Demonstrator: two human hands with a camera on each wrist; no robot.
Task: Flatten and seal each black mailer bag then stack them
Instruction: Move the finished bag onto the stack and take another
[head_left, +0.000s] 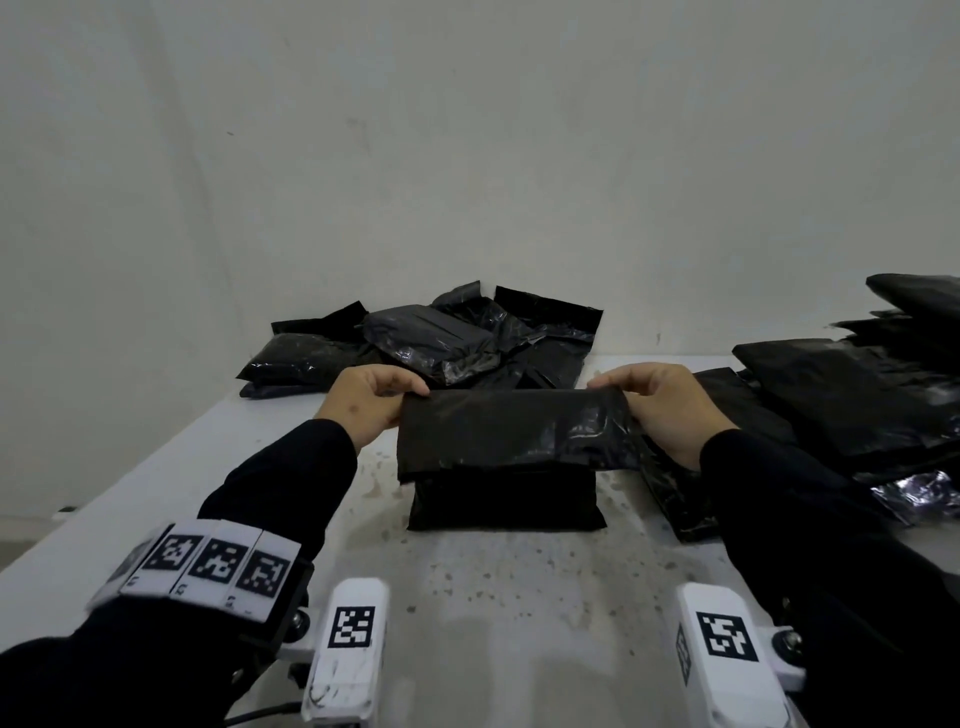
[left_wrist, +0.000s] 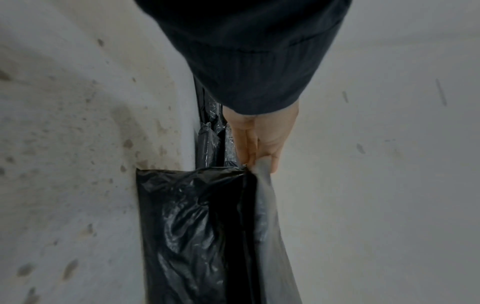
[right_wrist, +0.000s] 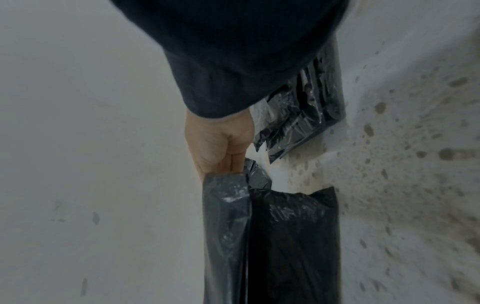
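A filled black mailer bag (head_left: 506, 499) lies on the white table (head_left: 467, 597) in front of me. Its flap (head_left: 514, 426) is lifted and folded back over the body. My left hand (head_left: 402, 395) pinches the flap's left corner, and my right hand (head_left: 615, 389) pinches the right corner. In the left wrist view the left hand (left_wrist: 255, 148) grips the flap's edge (left_wrist: 270, 216) above the bag (left_wrist: 189, 226). The right wrist view shows the right hand (right_wrist: 221, 148) curled on the flap (right_wrist: 226, 216) beside the bag (right_wrist: 293, 236).
A loose pile of crumpled black mailer bags (head_left: 431, 338) sits at the back against the wall. A stack of flat black bags (head_left: 852, 395) lies at the right, and one bag (right_wrist: 306, 115) lies under my right forearm. The tabletop is stained.
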